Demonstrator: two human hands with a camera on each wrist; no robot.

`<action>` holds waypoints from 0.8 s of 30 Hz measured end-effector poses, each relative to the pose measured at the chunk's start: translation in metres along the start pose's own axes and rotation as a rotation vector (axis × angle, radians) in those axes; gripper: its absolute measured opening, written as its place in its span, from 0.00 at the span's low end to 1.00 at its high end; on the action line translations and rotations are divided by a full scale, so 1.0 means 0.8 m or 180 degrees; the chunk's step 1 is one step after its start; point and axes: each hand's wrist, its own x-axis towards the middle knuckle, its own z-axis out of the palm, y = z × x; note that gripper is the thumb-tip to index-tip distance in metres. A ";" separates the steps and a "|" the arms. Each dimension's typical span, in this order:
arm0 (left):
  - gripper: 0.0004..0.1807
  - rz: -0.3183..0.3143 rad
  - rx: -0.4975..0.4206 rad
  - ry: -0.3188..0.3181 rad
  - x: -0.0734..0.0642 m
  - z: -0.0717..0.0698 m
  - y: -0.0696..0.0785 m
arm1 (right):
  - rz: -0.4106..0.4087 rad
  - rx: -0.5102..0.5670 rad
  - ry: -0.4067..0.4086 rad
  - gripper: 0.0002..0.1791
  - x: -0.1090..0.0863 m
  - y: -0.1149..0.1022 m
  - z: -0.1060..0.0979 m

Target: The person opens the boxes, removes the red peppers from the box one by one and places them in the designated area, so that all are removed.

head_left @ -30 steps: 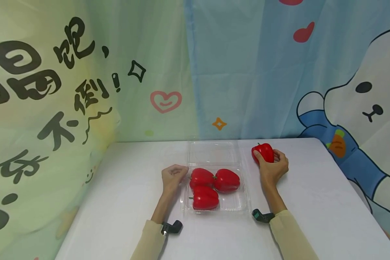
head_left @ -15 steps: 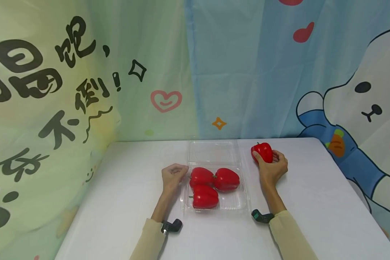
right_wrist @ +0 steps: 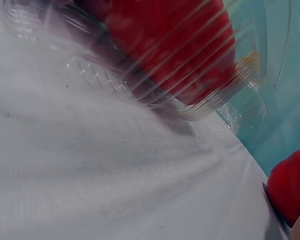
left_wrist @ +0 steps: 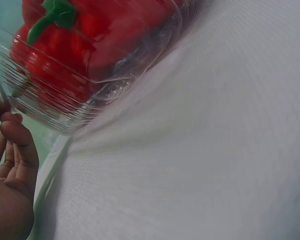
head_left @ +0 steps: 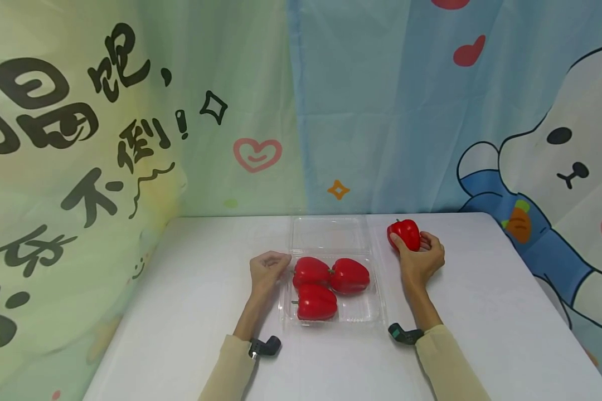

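A clear plastic clamshell box [head_left: 362, 313] lies on the white table with its lid [head_left: 328, 234] folded back. Three red bell peppers are in its base: one at back left [head_left: 311, 272], one at right [head_left: 350, 275], one in front [head_left: 317, 302]. My left hand [head_left: 267, 270] pinches the box's left rim near the hinge; the left wrist view shows thumb and fingertip [left_wrist: 15, 129] meeting at that edge. Right of the box, my right hand [head_left: 421, 259] grips a fourth red bell pepper [head_left: 405, 234] between thumb and fingers. That pepper appears to rest on the table, its stem pointing away.
The white table [head_left: 190, 312] ends at the back against a printed cloth curtain [head_left: 351, 111]. A dark wrist camera sits on each wrist, the left one [head_left: 266, 346] and the right one [head_left: 405, 334], both low over the table in front of the box.
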 end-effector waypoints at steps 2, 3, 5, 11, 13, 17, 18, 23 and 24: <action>0.10 0.0009 0.0001 0.0003 0.000 0.000 0.000 | 0.0006 -0.0012 0.0009 0.42 0.000 -0.002 -0.001; 0.10 0.0012 -0.0004 0.0008 0.000 0.000 0.000 | -0.0006 -0.0018 0.0020 0.41 0.000 -0.002 -0.001; 0.10 0.0008 0.0002 0.0017 0.000 0.000 0.000 | -0.0017 -0.0032 0.0034 0.41 0.000 -0.005 -0.003; 0.10 -0.0026 0.0035 0.0043 0.000 0.000 0.001 | -0.0105 -0.0027 0.0071 0.39 -0.001 -0.014 -0.009; 0.10 -0.0037 0.0030 0.0052 0.000 -0.001 0.001 | -0.0149 -0.0026 0.0042 0.38 -0.002 -0.018 -0.013; 0.12 -0.0014 0.0016 0.0057 -0.001 -0.001 0.002 | -0.0314 -0.0042 -0.0033 0.37 -0.002 -0.025 -0.020; 0.12 -0.0012 0.0011 0.0052 -0.001 0.000 0.002 | -0.0354 -0.0047 -0.0054 0.37 -0.002 -0.027 -0.022; 0.11 0.0038 0.0025 0.0032 0.000 0.000 0.002 | -0.0550 -0.0092 -0.0208 0.36 -0.001 -0.036 -0.031; 0.10 0.0043 0.0026 0.0027 0.000 0.000 0.002 | -0.0595 -0.0094 -0.0248 0.36 -0.001 -0.038 -0.032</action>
